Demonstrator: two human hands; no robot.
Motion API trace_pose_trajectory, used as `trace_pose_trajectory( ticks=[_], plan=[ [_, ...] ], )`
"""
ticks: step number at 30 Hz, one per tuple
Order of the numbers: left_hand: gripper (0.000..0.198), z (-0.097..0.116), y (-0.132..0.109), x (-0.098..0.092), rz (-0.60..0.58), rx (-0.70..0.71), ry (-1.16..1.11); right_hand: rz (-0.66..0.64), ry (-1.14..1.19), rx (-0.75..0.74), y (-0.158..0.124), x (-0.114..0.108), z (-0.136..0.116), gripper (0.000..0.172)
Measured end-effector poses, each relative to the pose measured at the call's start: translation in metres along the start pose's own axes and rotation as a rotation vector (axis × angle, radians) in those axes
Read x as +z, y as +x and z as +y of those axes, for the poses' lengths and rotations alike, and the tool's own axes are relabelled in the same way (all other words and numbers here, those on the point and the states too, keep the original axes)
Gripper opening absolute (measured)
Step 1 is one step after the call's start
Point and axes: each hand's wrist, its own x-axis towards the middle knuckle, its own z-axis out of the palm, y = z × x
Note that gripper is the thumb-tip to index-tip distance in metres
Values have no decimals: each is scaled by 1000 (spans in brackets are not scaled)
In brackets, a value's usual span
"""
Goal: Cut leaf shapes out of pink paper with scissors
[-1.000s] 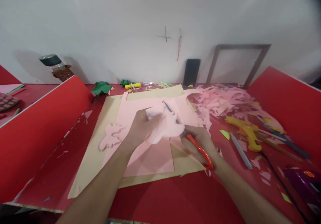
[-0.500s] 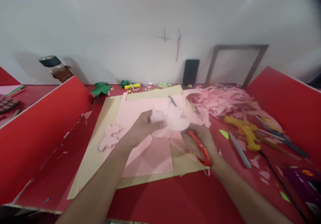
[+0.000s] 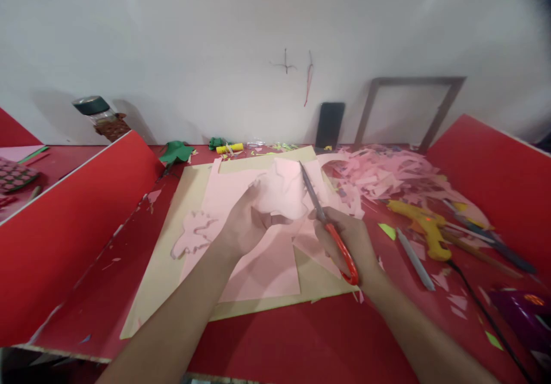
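Between thumb and fingers, my left hand grips a pale pink foam sheet piece, which has a curved outline and is slightly blurred. My right hand is wrapped round red-handled scissors. Their blades look closed and point up and away, just right of the piece; whether they touch it I cannot tell. Below both hands lie larger pink sheets on a cream board. To the left of my left hand rests a cut-out pink shape with a wavy, dark-marked edge.
Pink scraps are heaped at the back right. A yellow glue gun, a grey marker-like stick and a purple object lie to the right. Red panels flank the work area. A phone leans against the white wall.
The pink piece has been turned in my left hand. The scissors have swung out from behind it, so their blades now show along its right side.
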Motion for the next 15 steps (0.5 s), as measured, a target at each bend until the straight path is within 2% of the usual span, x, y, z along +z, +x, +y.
trace_pose_trajectory(
  ticks=[4,6,8,11,13,15],
  plan=[
    [50,-1,-5,1,-48,-38,241,12,-5,18,1,-1,0,23],
    [37,-3,-4,0,-5,-51,334,10,-6,14,2,-1,1,24],
    [24,-5,0,1,69,1,311,6,10,12,1,0,1,25],
    [21,-10,3,4,141,74,103,-24,28,-1,-1,2,0,25],
    [22,-13,3,7,113,70,31,-33,2,-29,-3,3,-2,23],
    [23,-17,0,11,70,98,79,-36,-20,-39,-5,3,-5,21]
  ],
)
